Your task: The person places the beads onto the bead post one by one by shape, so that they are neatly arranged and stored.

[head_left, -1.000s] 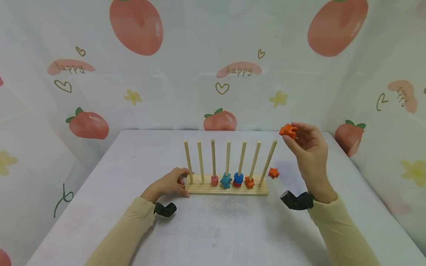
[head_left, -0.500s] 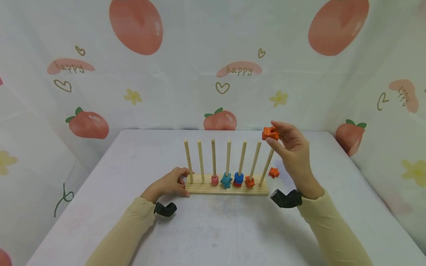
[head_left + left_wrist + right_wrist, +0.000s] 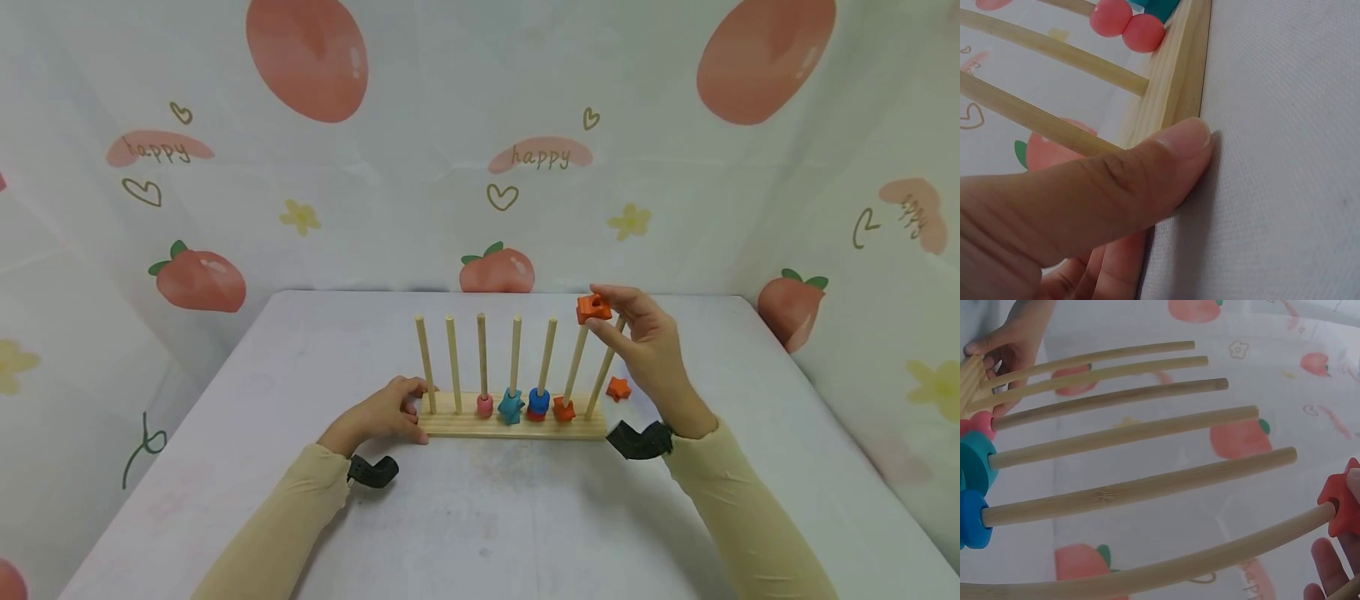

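My right hand (image 3: 651, 342) pinches an orange star-shaped bead (image 3: 592, 309) between thumb and fingers. The bead is at the top of the second peg from the right (image 3: 576, 362); in the right wrist view the peg's tip meets the hole of the bead (image 3: 1341, 503). My left hand (image 3: 382, 414) grips the left end of the wooden base (image 3: 517, 431), its thumb (image 3: 1179, 140) along the front edge. Low on the pegs sit a pink bead (image 3: 484, 406), a teal bead (image 3: 511, 407), a blue bead (image 3: 537, 399) over a red one, and another orange bead (image 3: 563, 409).
On the white table (image 3: 480, 533), a loose orange star (image 3: 618, 388) lies just beyond the right end of the base. Several upright pegs stand close together, the rightmost one (image 3: 606, 367) partly behind my right hand. A patterned curtain (image 3: 405, 183) hangs behind the table.
My right hand has carried the orange star-shaped bead leftward and slightly down, from right of the rack to the top of the second peg from the right. The left hand has stayed put.
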Available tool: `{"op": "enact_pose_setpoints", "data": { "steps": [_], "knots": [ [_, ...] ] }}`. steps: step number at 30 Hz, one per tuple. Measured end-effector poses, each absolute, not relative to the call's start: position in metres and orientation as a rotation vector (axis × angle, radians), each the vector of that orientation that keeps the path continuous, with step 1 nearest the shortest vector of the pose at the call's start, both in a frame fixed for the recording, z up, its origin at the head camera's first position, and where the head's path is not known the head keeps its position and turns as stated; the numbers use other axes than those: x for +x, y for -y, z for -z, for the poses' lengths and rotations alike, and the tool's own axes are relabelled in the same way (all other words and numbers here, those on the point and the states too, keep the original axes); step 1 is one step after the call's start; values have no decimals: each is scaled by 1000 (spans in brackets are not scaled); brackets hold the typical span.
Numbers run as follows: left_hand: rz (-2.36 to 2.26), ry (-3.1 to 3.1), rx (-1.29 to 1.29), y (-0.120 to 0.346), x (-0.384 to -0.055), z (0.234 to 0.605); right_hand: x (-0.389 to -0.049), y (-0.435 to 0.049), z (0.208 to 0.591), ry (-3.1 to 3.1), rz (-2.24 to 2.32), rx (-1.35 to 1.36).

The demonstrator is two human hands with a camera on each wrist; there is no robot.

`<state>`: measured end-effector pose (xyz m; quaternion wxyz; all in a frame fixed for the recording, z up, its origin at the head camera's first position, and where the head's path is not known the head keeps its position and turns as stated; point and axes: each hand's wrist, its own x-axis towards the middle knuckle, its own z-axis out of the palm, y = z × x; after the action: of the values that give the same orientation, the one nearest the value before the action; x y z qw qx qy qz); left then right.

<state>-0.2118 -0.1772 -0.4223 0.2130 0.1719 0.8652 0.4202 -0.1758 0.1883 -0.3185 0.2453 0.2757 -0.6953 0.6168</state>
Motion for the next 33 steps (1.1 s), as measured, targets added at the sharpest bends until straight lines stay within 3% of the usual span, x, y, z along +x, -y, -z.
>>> {"op": "enact_pose_setpoints", "data": {
  "steps": [33],
  "knots": [
    [-1150, -2424, 473, 177, -213, 426, -175, -189, 319, 2007, -1622, 717]
  ]
}}
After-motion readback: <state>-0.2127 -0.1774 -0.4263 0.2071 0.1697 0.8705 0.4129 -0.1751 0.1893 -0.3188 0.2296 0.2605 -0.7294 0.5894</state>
